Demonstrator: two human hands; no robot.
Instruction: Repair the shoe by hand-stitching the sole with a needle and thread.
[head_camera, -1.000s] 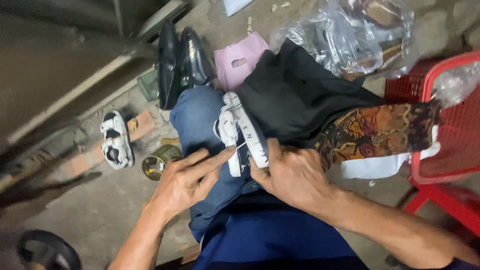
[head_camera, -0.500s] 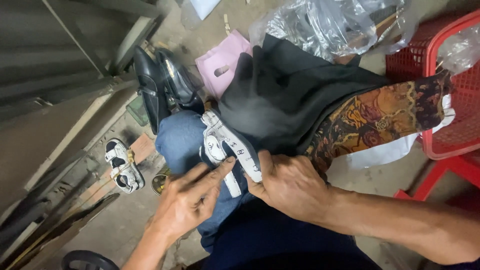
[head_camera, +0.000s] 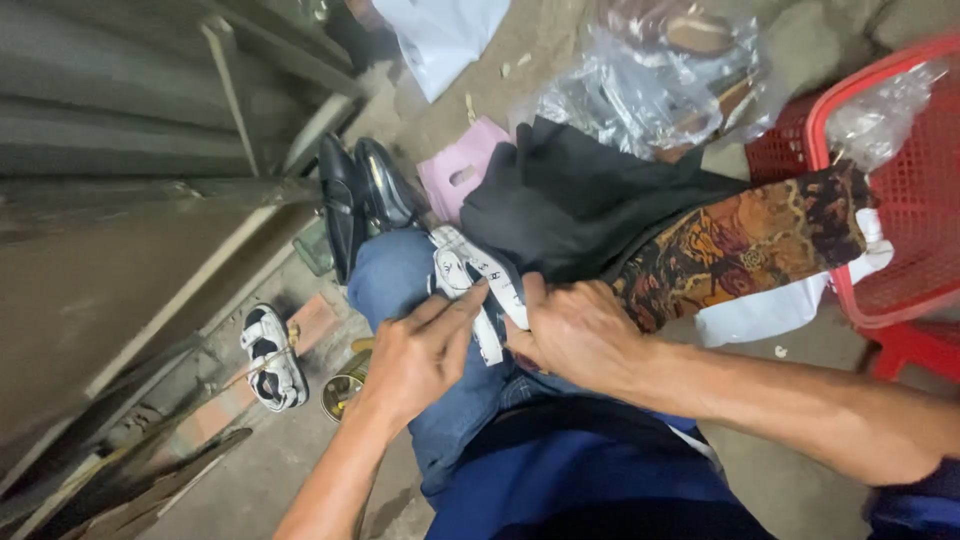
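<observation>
A white sandal with black trim (head_camera: 470, 280) lies across my knee, which is covered in blue jeans (head_camera: 400, 275). My left hand (head_camera: 420, 355) rests on the sandal's near end, fingers stretched along a strap. My right hand (head_camera: 575, 335) grips the sandal's sole edge from the right, thumb pressing on top. A thin thread or needle between the fingers is too small to make out. Black cloth (head_camera: 570, 200) and a brown patterned cloth (head_camera: 740, 245) lie over my lap just beyond the sandal.
A matching white sandal (head_camera: 272, 358) sits on the floor at left beside a small round tin (head_camera: 340, 395). Black shiny shoes (head_camera: 360, 195) stand past my knee. A pink bag (head_camera: 462, 175), clear plastic bags (head_camera: 650, 85) and a red plastic basket (head_camera: 900, 190) lie beyond and right.
The view has shifted, so everything sits lower and more to the right. Both hands stay on the sandal, with my left fingers reaching further along its strap.
</observation>
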